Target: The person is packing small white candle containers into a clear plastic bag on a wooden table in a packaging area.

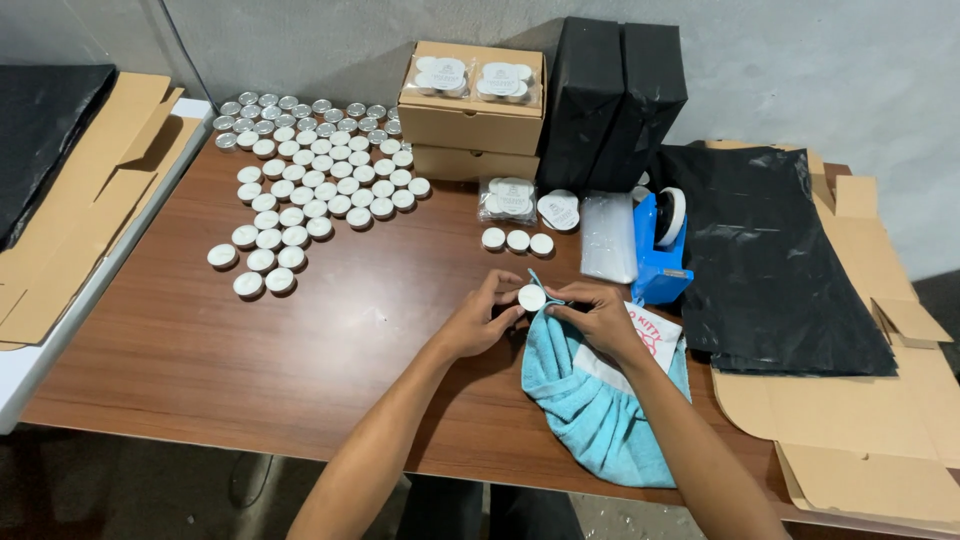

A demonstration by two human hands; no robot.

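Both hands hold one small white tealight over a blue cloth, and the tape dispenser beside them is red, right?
Not quite: the tape dispenser is blue, as the head view shows. The rest holds: left hand and right hand hold one white tealight over the blue cloth.

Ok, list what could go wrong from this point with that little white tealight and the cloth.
1. Both hands, left hand and right hand, pinch one small tealight by the fingertips above the blue cloth; it might slip and roll across the wooden table.
2. The three loose tealights sit just beyond the hands; a forward reach could knock them.
3. The cloth hangs over the table's near edge and may slide off if tugged.
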